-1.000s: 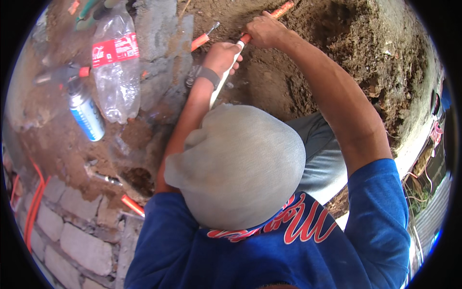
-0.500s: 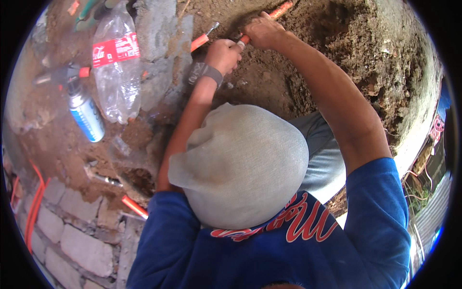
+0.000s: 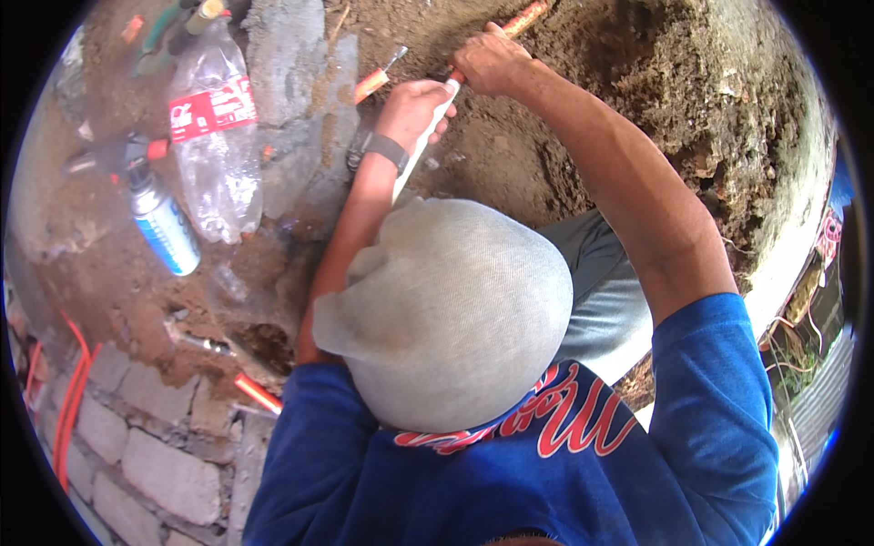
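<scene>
My right hand (image 3: 492,62) is wrapped round an orange pipe (image 3: 525,16) lying over the soil at the top. Just below it, my left hand (image 3: 411,114), with a dark band at the wrist, is closed round a long white rod or strip (image 3: 417,164). The white piece's upper end meets the orange pipe's lower end; whether they are joined cannot be made out. Its lower end goes out of sight behind my grey-clothed knee (image 3: 451,309). Close to my left hand lies a short orange piece (image 3: 370,86) with a metal shank.
On the left lie a crushed clear plastic bottle (image 3: 216,164) with a red label and a blue gas canister (image 3: 166,232) with a torch head. Orange tubes (image 3: 68,423) run beside a block wall (image 3: 168,478). Rough earth (image 3: 655,100) banks up at right.
The long white piece now shows through my left hand, which has shifted slightly down and left from the orange pipe. My right hand has moved slightly left with the pipe.
</scene>
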`<action>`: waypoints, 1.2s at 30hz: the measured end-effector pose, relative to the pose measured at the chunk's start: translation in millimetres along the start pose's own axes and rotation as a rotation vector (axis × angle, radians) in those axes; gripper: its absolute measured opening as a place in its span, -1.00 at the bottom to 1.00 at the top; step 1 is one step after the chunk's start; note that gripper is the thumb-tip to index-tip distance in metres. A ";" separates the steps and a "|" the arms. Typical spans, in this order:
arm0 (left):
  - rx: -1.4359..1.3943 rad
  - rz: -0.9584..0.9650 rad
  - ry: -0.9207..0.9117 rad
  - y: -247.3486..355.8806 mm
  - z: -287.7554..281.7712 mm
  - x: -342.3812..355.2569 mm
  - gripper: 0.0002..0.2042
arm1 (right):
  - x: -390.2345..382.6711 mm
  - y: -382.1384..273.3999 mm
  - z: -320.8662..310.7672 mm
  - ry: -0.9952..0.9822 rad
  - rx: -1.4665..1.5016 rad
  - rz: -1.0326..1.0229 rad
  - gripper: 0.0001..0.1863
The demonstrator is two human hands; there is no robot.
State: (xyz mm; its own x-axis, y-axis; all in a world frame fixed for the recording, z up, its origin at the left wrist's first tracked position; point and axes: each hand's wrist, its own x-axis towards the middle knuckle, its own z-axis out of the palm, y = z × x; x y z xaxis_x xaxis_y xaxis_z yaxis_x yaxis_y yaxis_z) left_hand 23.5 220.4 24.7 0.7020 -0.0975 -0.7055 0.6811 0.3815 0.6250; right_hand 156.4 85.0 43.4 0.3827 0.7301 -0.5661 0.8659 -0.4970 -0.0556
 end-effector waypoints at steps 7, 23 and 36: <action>0.192 0.077 0.057 -3.7 3.1 1.9 -0.73 | 0.4 0.5 -1.4 0.021 0.018 -0.004 -0.86; 0.308 0.277 0.155 -33.3 -1.4 19.7 -0.65 | -0.7 -2.8 -13.6 -0.071 0.014 0.021 -0.84; 0.314 0.292 0.180 -31.8 -2.5 17.7 -0.72 | -4.3 5.4 15.2 0.382 0.414 -0.061 -0.82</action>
State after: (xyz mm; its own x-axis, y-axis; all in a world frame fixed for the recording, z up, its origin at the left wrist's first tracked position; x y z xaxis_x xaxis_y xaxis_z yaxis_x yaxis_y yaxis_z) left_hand 13.7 208.9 -8.5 0.8453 0.1437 -0.5146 0.5100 0.0696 0.8573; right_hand 154.5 72.0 33.0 0.4922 0.8428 -0.2180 0.7212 -0.5350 -0.4401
